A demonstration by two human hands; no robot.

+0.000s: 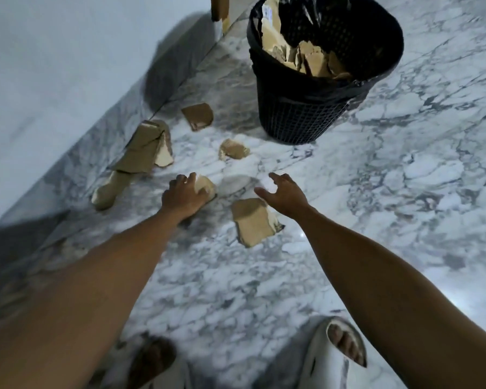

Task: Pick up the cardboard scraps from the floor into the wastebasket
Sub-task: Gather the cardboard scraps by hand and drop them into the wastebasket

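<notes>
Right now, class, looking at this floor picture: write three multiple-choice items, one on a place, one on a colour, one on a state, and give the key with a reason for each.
1. Where does the wastebasket stand?
A. Beyond the hands, top of view
B. Between the feet
C. Left of the long scrap

2. What colour is the wastebasket?
A. White
B. Black
C. Red

3. What is the left hand doing?
A. Hanging idle
B. Reaching into the wastebasket
C. Resting on a scrap

Key: 1 A, it sits on the marble floor past both hands. 2 B, its mesh wall and liner are black. 3 C, its fingers lie over the scrap on the floor, while the right hand hovers open above another scrap.
</notes>
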